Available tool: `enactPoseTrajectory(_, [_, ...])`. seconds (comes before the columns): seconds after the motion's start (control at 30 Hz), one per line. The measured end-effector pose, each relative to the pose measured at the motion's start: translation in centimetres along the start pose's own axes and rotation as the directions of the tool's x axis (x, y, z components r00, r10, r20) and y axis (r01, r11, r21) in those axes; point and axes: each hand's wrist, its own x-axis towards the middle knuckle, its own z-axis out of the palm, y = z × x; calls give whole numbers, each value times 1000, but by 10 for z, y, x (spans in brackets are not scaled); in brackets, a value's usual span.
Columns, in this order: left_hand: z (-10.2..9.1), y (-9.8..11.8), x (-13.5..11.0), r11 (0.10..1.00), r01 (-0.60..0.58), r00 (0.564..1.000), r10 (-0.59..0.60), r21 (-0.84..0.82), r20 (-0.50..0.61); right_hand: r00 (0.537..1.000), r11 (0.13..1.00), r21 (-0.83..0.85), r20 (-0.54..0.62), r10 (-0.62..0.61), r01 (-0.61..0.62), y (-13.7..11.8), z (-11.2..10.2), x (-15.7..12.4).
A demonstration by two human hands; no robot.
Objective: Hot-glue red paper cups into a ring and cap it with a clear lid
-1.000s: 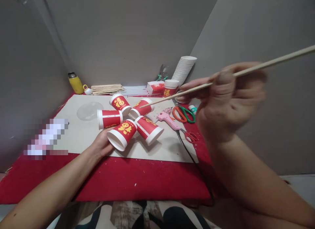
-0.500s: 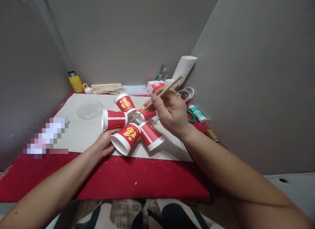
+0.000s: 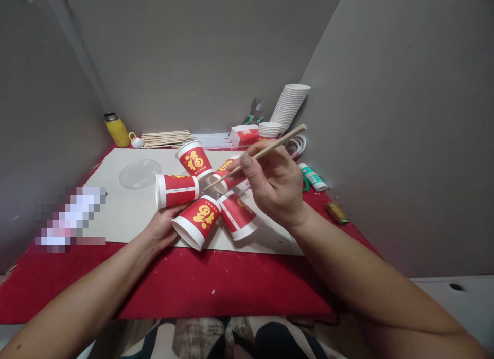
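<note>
Several red-and-white paper cups (image 3: 201, 220) with gold characters lie on their sides in a ring, bases inward, around a clear plastic piece (image 3: 209, 192). My left hand (image 3: 165, 228) grips this ring from below on the left; its fingertips are hidden under the cups. In my right hand (image 3: 274, 184), a wooden chopstick (image 3: 287, 138) is pinched between thumb and fingers. The chopstick's thin tip points down at the middle of the ring, beside the inner ends of the cups. Whether it touches the plastic I cannot tell.
A clear round lid (image 3: 140, 174) lies on the pale board (image 3: 116, 222) over a red cloth (image 3: 173, 287). Along the back are a yellow bottle (image 3: 117, 130), a bundle of wooden sticks (image 3: 166, 138), pliers (image 3: 255, 112) and stacked cups (image 3: 289, 107). A green-and-white tube (image 3: 313, 177) lies right.
My right hand has shifted slightly right and down, and the chopstick lies at a flatter slant. The cup ring has turned and tilted a little in my left hand.
</note>
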Motion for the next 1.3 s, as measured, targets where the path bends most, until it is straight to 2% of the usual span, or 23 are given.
enactPoseTrajectory(0.2, [-2,1,-1,1000,13,1000,-13,-21,-11,1000,1000,17,-28,-12,12,-4,-1,-1])
enactPoseTrajectory(0.3, [0,2,-3,1000,10,1000,-10,-8,11,997,999,26,-63,37,-36,-4,-3,2])
enactPoseTrajectory(0.5, [1,1,-5,1000,15,999,-15,17,32,980,976,171,-121,155,-133,0,-4,6])
enactPoseTrajectory(0.67, [-1,0,-3,1000,6,999,-7,19,51,968,979,140,-185,172,-147,-1,-2,8])
enactPoseTrajectory(0.9, [0,1,-4,1000,14,1000,-15,25,25,944,962,208,-239,227,-179,1,-2,7])
enactPoseTrajectory(1.3, [-3,1,3,998,-7,1000,7,67,-5,949,935,215,-84,304,-281,8,-5,6])
